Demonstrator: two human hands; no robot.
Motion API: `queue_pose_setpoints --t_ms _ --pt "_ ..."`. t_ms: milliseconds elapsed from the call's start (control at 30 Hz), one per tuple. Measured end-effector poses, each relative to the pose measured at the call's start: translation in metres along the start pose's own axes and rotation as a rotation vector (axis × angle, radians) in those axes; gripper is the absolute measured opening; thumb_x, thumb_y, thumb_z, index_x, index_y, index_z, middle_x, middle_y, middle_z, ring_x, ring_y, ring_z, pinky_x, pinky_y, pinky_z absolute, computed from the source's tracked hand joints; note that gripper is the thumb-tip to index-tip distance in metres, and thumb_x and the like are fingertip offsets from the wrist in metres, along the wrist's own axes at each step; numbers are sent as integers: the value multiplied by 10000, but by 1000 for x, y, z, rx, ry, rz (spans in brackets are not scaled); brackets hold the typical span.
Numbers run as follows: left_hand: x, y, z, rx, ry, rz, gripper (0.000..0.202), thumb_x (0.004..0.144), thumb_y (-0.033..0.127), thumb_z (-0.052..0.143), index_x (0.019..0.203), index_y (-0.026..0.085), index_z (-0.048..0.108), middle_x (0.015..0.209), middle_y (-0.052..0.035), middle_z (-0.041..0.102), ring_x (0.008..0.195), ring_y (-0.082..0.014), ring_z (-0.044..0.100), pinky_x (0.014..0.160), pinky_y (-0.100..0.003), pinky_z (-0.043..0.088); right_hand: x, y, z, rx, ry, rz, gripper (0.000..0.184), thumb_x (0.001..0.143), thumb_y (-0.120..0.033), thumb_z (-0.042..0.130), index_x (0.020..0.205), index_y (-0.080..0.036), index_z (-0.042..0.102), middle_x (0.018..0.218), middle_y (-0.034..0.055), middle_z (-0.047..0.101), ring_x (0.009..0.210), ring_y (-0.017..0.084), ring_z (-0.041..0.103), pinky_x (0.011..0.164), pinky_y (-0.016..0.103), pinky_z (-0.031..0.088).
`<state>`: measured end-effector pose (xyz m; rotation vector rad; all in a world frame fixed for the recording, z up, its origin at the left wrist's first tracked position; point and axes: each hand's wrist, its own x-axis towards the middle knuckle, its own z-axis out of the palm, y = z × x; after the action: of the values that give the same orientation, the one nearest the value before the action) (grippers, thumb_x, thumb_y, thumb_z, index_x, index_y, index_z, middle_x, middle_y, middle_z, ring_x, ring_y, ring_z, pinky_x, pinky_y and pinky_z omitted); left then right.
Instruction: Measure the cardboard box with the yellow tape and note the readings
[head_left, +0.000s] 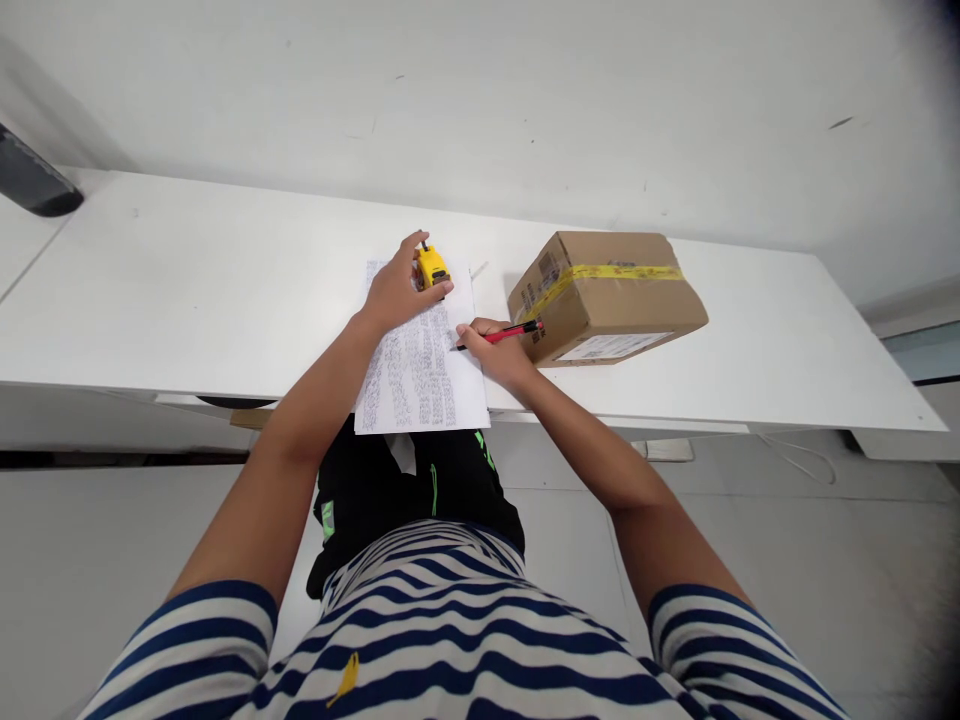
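My left hand (401,290) is closed round a yellow tape measure (433,265), thumb on its near side and fingers at its far side. Under that hand lies a white sheet of paper (472,395), covered with columns of small handwriting. A red-and-black pen (514,331) is pinched in my right hand (499,352), its tip at the paper's right part. The sheet's lower end sticks out past the table's front edge. Just right of my right hand stands a cardboard box (630,300) with yellow tape and a white label.
The long white table (187,290) runs along a pale wall (480,110). A dark rounded object (36,178) stands at the far left. Below the table, a white block-shaped object (664,450) and a cable (802,460) are visible near the floor.
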<state>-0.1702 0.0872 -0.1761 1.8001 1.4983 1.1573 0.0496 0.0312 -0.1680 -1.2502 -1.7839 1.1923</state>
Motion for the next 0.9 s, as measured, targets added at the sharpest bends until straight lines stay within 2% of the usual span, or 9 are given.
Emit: queue_pose_setpoints --t_ms 167,267,367,433,733,900 --pt "0 1 1 3 -14 3 892 733 485 857 1529 376 468 1450 -112 633 1111 -307 668 1013 -517 538 -1 -2 0 14 9 3 468 845 -549 611 569 -255 373 588 -25 424 679 161 470 678 334 381" --pt "-2 7 -1 30 -47 7 856 746 487 835 1516 338 493 1477 -119 625 1145 -317 655 1016 -510 537 -1 -1 1 19 41 4 486 833 -583 621 569 -256 375 585 -25 434 670 157 449 669 332 373" --pt "-4 12 -2 61 -65 42 785 773 497 808 1484 323 527 1479 -109 626 1161 -330 648 1013 -514 535 0 0 1 -5 69 4 477 834 -582 611 573 -256 380 592 -24 434 673 156 428 656 329 352" --pt "-5 14 -3 71 -67 57 764 784 496 799 1479 322 533 1468 -107 631 1166 -335 645 1012 -518 534 0 1 0 -14 41 -3 474 832 -572 607 573 -258 364 591 -25 421 670 156 427 657 329 349" --pt "-2 9 -3 103 -96 75 779 827 506 765 1538 344 489 1464 -115 621 1206 -356 640 1064 -567 496 1 5 1 -17 34 -7 453 847 -549 586 579 -256 368 620 -13 479 679 161 448 669 327 374" --pt "-3 11 -3 149 -113 72 798 860 533 716 1583 327 448 1459 -128 618 1225 -349 637 1092 -563 482 0 3 1 -12 96 1 454 842 -532 582 576 -263 329 595 -34 354 648 147 359 635 323 321"
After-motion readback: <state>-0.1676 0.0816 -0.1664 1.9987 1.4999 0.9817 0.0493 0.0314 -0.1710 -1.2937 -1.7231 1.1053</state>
